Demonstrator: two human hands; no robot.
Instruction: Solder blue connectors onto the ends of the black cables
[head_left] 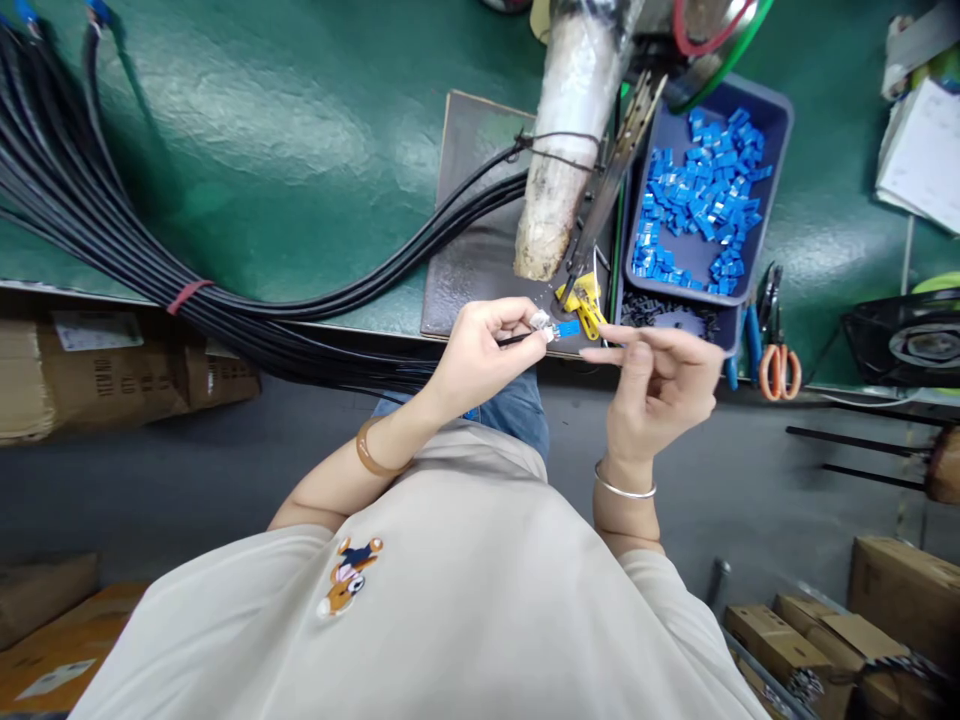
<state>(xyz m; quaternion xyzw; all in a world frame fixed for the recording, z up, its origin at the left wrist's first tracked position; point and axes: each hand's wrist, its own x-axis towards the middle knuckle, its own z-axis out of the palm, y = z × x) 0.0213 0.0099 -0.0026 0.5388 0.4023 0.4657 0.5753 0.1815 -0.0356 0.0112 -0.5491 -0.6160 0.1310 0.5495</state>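
My left hand (491,350) is closed in a pinch on a small cable connector (566,329) with a blue tip and a whitish, shiny part at the fingertips. A black cable runs back from it under the fingers. My right hand (660,380) is just to the right, with two fingers stretched toward the connector and the others bent; nothing shows in it. Beyond the fingertips lies a yellow hand tool (586,304), on the near edge of a dark board (472,270).
A grey bin (780,150) holds many blue connector pieces, with small black parts in front. Orange-handled scissors (780,372) lie to its right. Bundled black cables (300,305) sweep across the left, tied with a red band. A plastic-wrapped post (562,130) leans over the board.
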